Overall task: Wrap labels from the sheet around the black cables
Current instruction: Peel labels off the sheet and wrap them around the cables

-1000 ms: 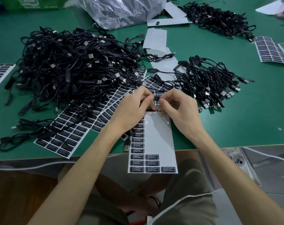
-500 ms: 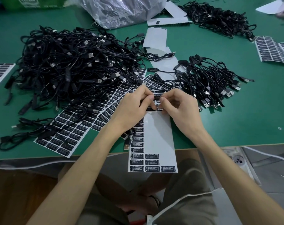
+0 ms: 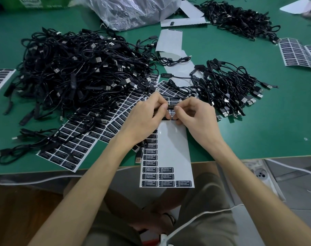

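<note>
Head view: green bench [image 3: 257,130] from above, two bare forearms reaching in over its near edge.
Left hand [image 3: 145,116]: fingers curled, thumb and forefinger pinching the left end of a black label [image 3: 171,107].
Right hand [image 3: 197,119]: fingers curled likewise, thumb and forefinger pinching the right end of the same label.
Label: stretched between the two hands, just above the top of the label sheet [image 3: 170,144]; print too small to read.
Black cable [image 3: 166,118]: only a short dark piece showing under the fingertips, below the label; the rest hidden by the hands; contact with the label cannot be told.
Label sheet: flat under both hands, lower end overhanging the near bench edge; mostly peeled to bare white, one column of labels down the left side, a few rows at the bottom.
USB plug [image 3: 138,158]: just beside the sheet's left edge, below the left wrist.
Big cable pile [image 3: 76,73]: left of the hands, spilling onto the full sheets [image 3: 74,144].
Small cable pile [image 3: 227,89]: near the right hand, plugs pointing right.
Far cable pile [image 3: 240,18]: well apart, at the bench's far side.
Backing strips [image 3: 170,41]: bare white, between the big and small piles.
Plastic bag [image 3: 133,9]: crumpled, at the far edge.
</note>
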{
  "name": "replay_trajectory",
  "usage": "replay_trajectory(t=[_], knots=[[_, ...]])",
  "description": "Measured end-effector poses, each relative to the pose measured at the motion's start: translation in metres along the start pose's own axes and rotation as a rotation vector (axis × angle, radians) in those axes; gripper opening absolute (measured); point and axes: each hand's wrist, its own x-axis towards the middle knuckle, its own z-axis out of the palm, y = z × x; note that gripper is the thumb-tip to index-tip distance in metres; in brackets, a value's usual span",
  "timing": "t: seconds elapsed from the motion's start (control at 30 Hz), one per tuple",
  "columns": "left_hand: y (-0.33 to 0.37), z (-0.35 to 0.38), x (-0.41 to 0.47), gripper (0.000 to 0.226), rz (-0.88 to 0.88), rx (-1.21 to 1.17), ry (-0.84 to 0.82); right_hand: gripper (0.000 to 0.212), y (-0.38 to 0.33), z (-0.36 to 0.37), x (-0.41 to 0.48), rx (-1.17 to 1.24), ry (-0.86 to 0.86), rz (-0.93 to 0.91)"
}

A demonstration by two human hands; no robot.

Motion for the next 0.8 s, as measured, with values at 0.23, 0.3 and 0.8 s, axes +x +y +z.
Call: replay_trajectory(t=[0.23, 0.3, 0.8], knots=[[-0.0005, 0.0006, -0.0008, 0.006, -0.013, 0.011, -0.004, 0.007, 0.0012, 0.0024, 0.0006, -0.033, 0.009, 0.004], [0.0000, 0.0006, -0.0015, 0.005, -0.015, 0.010, -0.005, 0.007, 0.0015, 0.0026, 0.0009, -0.043, 0.009, 0.003], [0.0055, -0.0004, -0.0042, 0.007, -0.010, 0.041, 0.007, 0.010, 0.0023, 0.0035, 0.0018, -0.063, -0.013, 0.017]])
